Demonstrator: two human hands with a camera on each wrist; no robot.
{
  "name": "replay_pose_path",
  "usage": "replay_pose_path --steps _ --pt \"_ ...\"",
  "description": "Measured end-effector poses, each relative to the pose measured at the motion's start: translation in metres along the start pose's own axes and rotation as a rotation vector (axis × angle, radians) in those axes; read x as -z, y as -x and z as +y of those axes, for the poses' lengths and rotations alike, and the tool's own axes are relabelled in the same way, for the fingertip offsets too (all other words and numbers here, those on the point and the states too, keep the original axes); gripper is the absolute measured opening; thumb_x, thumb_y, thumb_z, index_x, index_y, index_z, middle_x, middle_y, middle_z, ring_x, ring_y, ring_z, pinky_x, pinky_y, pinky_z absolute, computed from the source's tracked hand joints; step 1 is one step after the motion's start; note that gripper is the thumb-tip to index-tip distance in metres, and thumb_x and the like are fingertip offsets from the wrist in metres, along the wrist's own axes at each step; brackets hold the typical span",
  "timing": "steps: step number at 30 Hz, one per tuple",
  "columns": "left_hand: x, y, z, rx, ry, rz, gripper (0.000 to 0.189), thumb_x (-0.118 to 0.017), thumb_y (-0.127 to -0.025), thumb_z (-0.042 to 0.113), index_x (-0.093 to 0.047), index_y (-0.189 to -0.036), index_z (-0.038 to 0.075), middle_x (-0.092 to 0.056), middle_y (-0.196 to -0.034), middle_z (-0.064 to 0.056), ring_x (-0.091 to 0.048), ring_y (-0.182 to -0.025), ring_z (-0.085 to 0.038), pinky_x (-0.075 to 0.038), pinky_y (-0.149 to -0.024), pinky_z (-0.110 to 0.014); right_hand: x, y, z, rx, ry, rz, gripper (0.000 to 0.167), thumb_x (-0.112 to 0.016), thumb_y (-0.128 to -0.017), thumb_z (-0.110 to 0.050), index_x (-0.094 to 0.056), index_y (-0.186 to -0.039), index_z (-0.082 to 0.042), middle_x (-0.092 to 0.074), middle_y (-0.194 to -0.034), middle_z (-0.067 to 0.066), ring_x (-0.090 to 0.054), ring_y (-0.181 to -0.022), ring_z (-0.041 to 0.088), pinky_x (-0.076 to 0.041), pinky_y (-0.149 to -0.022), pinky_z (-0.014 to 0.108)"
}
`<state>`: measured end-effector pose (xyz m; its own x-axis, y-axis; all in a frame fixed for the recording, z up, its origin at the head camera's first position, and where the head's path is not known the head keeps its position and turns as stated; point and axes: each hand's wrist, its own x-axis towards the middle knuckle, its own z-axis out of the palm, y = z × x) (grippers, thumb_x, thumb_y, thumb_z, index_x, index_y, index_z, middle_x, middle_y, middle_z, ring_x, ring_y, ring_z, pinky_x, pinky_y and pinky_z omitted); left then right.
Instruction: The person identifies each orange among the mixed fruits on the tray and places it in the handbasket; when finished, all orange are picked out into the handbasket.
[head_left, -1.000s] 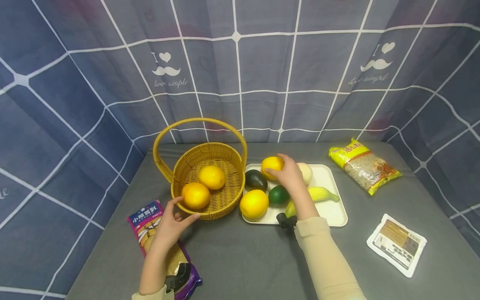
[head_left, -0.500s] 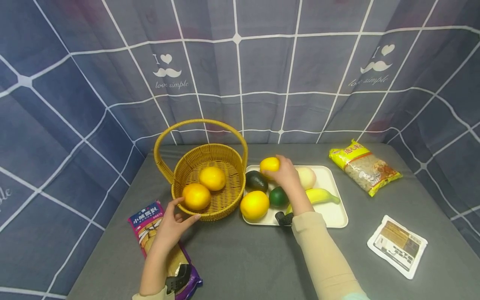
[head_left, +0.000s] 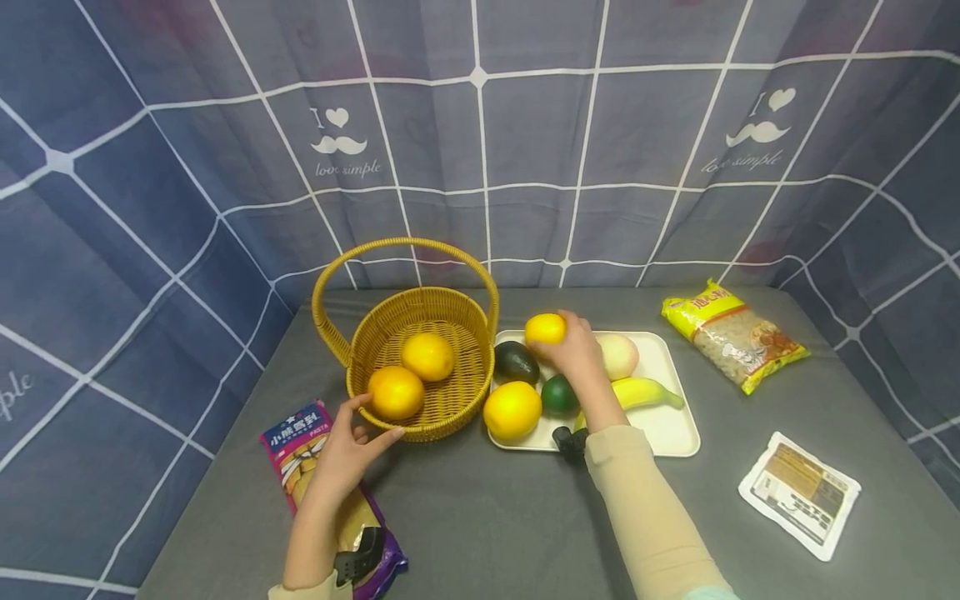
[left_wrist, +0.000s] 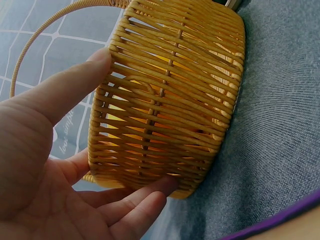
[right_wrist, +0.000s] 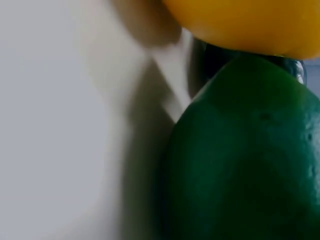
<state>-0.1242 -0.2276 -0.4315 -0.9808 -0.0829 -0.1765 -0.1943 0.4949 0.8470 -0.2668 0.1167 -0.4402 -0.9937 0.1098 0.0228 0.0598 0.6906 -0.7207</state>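
Note:
In the head view my right hand [head_left: 577, 354] grips a yellow lemon [head_left: 545, 327] at the back of a white tray [head_left: 678, 433]. The right wrist view shows the underside of that lemon [right_wrist: 250, 22] above a green avocado [right_wrist: 245, 150]. My left hand [head_left: 348, 446] holds the near left rim of a wicker basket [head_left: 442, 427]. Up close, its thumb [left_wrist: 75, 85] presses the rim while the fingers lie along the woven side [left_wrist: 165, 110]. Two more lemons, one [head_left: 427, 357] behind the other [head_left: 396, 392], lie inside the basket.
The tray also bears a dark avocado [head_left: 516, 362], another lemon [head_left: 512, 411], a pale peach [head_left: 618, 357] and a banana [head_left: 645, 392]. A pasta bag [head_left: 300, 450] lies under my left forearm. At right are a yellow food bag [head_left: 735, 333] and a white packet [head_left: 801, 496].
My right hand has shifted slightly left with the lemon in its fingers, and more of the peach shows beside it. The left hand stays at the basket rim.

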Motion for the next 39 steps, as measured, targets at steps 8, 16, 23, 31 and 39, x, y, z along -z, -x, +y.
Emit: replay_pose_path --steps 8,16,23,31,39 --pt "-0.001 0.000 -0.001 0.000 -0.016 -0.001 0.084 -0.074 -0.084 0.043 -0.025 -0.147 0.015 -0.026 -0.151 -0.026 -0.042 -0.127 -0.048 -0.041 -0.099 -0.056 0.001 0.001 0.003 -0.016 -0.024 0.038 0.083 -0.076 -0.077 -0.045 -0.042 -0.142 -0.007 -0.046 -0.134 0.023 -0.047 -0.119 0.041 -0.038 -0.101 0.055" --pt "0.000 0.002 -0.002 0.003 -0.011 -0.001 0.085 -0.074 -0.083 0.045 -0.025 -0.146 0.015 -0.025 -0.151 -0.026 -0.041 -0.127 -0.049 -0.040 -0.099 -0.057 0.013 0.011 -0.008 0.003 -0.084 0.090 0.081 -0.078 -0.077 -0.042 -0.043 -0.142 -0.008 -0.047 -0.136 0.022 -0.047 -0.120 0.040 -0.037 -0.101 0.055" --pt "0.000 0.002 -0.002 0.001 -0.013 0.004 0.086 -0.074 -0.083 0.046 -0.025 -0.147 0.015 -0.026 -0.150 -0.027 -0.042 -0.127 -0.049 -0.041 -0.099 -0.057 0.030 0.022 -0.027 0.077 -0.140 0.147 0.078 -0.080 -0.076 -0.040 -0.047 -0.140 -0.011 -0.050 -0.134 0.017 -0.049 -0.118 0.037 -0.040 -0.099 0.052" --pt "0.001 0.003 0.003 -0.013 -0.019 0.010 0.085 -0.074 -0.083 0.045 -0.026 -0.146 0.013 -0.027 -0.150 -0.028 -0.043 -0.126 -0.048 -0.041 -0.099 -0.056 0.050 0.043 -0.047 0.100 -0.212 0.119 0.078 -0.080 -0.075 -0.043 -0.047 -0.140 -0.016 -0.048 -0.138 0.011 -0.049 -0.117 0.031 -0.042 -0.097 0.048" --pt "0.001 0.003 0.005 0.000 -0.028 0.004 0.086 -0.073 -0.083 0.046 -0.025 -0.147 0.014 -0.027 -0.150 -0.026 -0.042 -0.127 -0.048 -0.041 -0.099 -0.056 0.056 0.064 -0.062 0.154 -0.268 -0.011 0.075 -0.081 -0.076 -0.037 -0.047 -0.140 -0.017 -0.047 -0.140 0.008 -0.051 -0.115 0.031 -0.045 -0.096 0.046"
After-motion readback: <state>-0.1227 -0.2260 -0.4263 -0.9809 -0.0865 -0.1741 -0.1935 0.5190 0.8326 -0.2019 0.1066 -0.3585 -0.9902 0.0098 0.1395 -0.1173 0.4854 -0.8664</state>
